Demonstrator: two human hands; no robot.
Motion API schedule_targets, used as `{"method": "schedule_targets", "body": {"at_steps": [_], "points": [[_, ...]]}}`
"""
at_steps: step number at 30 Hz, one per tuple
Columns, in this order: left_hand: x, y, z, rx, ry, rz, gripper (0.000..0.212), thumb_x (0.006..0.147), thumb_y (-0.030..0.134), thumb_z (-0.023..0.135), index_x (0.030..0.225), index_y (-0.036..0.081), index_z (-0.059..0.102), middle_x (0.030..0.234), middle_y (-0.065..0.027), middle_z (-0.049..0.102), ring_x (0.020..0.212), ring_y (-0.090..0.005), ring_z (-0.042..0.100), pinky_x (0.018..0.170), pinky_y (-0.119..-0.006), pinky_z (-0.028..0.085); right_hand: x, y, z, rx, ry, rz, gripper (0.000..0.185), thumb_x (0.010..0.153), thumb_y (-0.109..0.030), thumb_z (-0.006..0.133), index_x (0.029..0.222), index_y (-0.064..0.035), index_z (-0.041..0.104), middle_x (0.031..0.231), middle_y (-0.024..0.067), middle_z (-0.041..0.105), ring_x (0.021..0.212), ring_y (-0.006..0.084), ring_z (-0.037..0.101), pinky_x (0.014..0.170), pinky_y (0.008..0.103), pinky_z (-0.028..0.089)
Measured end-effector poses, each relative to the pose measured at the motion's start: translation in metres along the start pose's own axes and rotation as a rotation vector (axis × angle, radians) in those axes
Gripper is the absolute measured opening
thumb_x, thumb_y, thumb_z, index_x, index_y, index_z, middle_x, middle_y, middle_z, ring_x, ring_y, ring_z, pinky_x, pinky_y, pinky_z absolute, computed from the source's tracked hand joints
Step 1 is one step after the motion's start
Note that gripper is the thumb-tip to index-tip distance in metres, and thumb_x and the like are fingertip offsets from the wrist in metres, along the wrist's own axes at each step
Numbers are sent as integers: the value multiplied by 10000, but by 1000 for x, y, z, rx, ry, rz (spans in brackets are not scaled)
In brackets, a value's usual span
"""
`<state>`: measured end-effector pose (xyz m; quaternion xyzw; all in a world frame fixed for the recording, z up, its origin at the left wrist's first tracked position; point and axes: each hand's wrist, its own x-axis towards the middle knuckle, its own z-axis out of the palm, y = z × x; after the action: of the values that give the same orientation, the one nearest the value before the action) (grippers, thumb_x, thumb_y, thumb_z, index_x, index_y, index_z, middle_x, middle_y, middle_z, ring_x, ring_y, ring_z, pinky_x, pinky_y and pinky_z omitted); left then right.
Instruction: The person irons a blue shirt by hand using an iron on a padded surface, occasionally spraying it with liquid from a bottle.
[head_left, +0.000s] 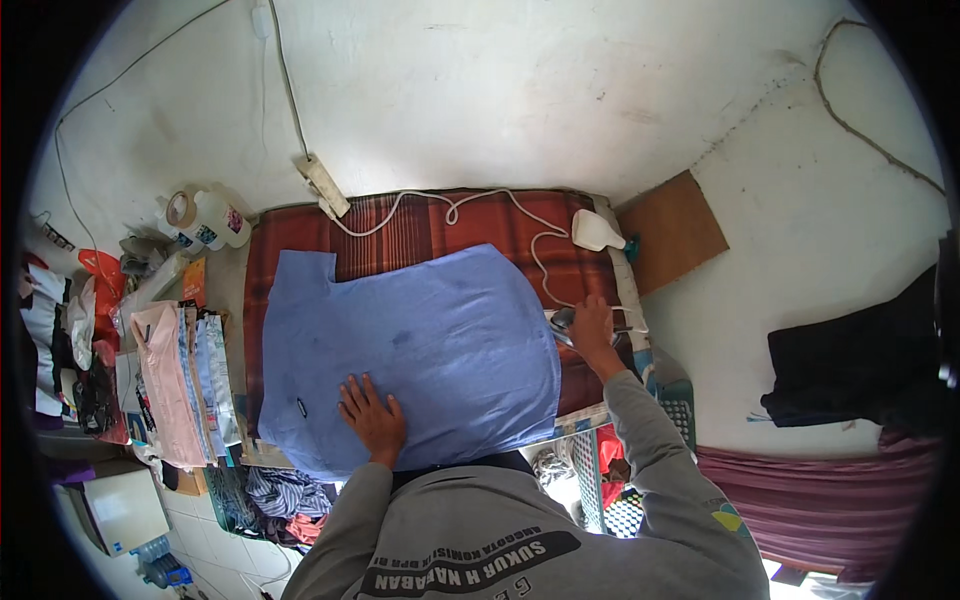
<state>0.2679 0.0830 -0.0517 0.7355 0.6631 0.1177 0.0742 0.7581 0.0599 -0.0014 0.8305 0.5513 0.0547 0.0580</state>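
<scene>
A blue garment lies spread over a red plaid cloth that covers the table. Dark damp-looking spots and some creases show on the blue fabric. My left hand rests on the garment near its front edge, fingers apart. At the garment's right edge my right hand grips a clothes iron, which it partly hides. A white cord runs from the iron across the back of the cloth to a power strip.
A white spray bottle lies at the back right. Folded clothes are stacked on the left, with plastic jugs behind them. Below the table are a basket of laundry and a green basket. Black clothing hangs on the right.
</scene>
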Motion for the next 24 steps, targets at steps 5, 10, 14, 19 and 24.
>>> {"method": "schedule_targets", "body": {"at_steps": [5, 10, 14, 19, 24], "points": [[-1, -6, 2, 7, 13, -13, 715, 1020, 335, 597, 1651, 41, 433, 1757, -228, 317, 1648, -456, 217, 1307, -666, 155, -8, -10, -6, 75, -76, -69, 362, 790, -271, 881, 1060, -59, 763, 1061, 175, 764, 1056, 396, 716, 952, 531, 546], [2, -10, 9, -29, 36, -9, 712, 1008, 343, 623, 1639, 59, 455, 1752, -225, 326, 1646, -449, 226, 1302, -664, 166, -1, 47, -38, 391, -206, 296, 328, 839, -335, 831, 1101, -137, 823, 1054, 247, 792, 1015, 432, 769, 912, 546, 595], [5, -41, 3, -136, -6, 15, 659, 991, 351, 664, 1572, 63, 542, 1697, -224, 412, 1598, -439, 318, 1267, -648, 236, -1, 12, -132, 298, -387, 40, 320, 845, -454, 857, 1012, -180, 869, 1063, 203, 805, 992, 411, 777, 899, 524, 600], [49, -123, -11, -91, 207, -81, 618, 966, 344, 713, 1499, 54, 598, 1602, -202, 517, 1516, -436, 422, 1207, -640, 311, -15, -137, -172, 218, -383, -398, 525, 924, -577, 790, 1031, -64, 791, 911, 200, 783, 907, 394, 772, 816, 561, 573], [145, -210, -42, 93, 328, -414, 588, 949, 364, 760, 1428, 49, 627, 1528, -225, 579, 1362, -432, 574, 1085, -627, 447, -7, -323, -114, 399, -340, -650, 483, 952, -543, 772, 986, -65, 717, 916, 186, 778, 892, 424, 756, 814, 545, 578]]}}
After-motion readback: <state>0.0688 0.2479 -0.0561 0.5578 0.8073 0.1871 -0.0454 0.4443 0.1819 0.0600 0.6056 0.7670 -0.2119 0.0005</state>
